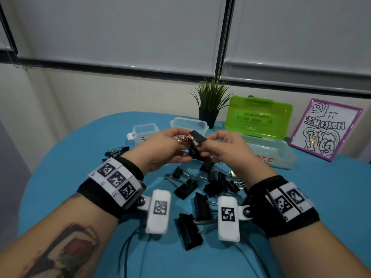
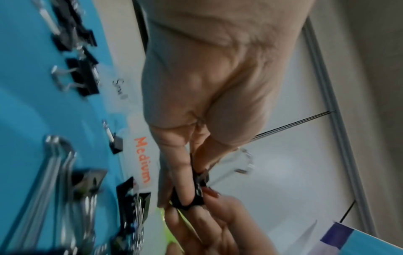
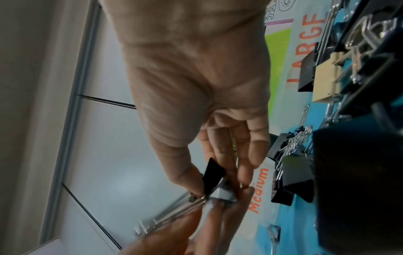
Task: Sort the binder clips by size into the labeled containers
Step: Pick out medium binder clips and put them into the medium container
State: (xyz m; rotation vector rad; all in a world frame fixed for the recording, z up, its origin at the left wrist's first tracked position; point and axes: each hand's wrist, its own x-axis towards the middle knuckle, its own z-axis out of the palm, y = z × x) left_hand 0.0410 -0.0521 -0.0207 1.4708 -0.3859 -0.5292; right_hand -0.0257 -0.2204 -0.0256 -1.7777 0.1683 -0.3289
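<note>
Left hand (image 1: 160, 147) and right hand (image 1: 224, 151) both pinch one binder clip (image 1: 197, 136) — raised above the pile

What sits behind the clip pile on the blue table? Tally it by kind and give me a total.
Labeled plastic containers: 3 (small container, medium container, large container)
Potted plant: 1
Framed picture: 1
Total: 5

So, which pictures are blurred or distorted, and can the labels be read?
Head view: sharp, wide-angle bending at the edges; the large container label half hidden by the right hand. Left wrist view: motion blur on table clips, "Medium" label readable. Right wrist view: held clip slightly smeared, dark shape at right.
</note>
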